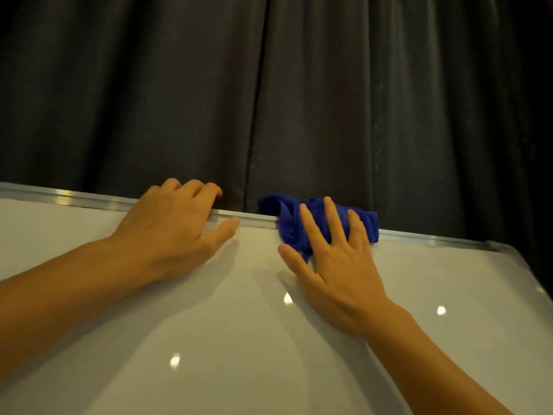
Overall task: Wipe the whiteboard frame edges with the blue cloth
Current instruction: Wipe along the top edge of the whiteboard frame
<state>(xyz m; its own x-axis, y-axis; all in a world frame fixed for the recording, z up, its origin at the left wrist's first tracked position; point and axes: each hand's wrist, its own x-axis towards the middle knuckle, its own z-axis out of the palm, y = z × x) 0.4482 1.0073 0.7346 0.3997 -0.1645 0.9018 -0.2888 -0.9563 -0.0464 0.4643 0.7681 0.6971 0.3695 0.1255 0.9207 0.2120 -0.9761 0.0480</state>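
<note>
At centre frame, along the upper aluminium frame edge [98,200] of the whiteboard [209,324], the right hand [338,265] presses the bunched blue cloth [287,217] flat against the rail, fingers spread and extended over the fabric rather than clenched around it. The left hand [170,229], just left of the cloth, hooks its curled fingers over the same rail with the thumb resting on the board face, apparently steadying the panel. A good stroke would keep the cloth wrapped over the rail's lip, with even downward pressure, travelling toward the rounded corner [502,250] at right. The left hand occupies the rail to the left and must shift before a pass that way. A dark pleated curtain [269,85] hangs close behind the edge; loose cloth could brush it.
</note>
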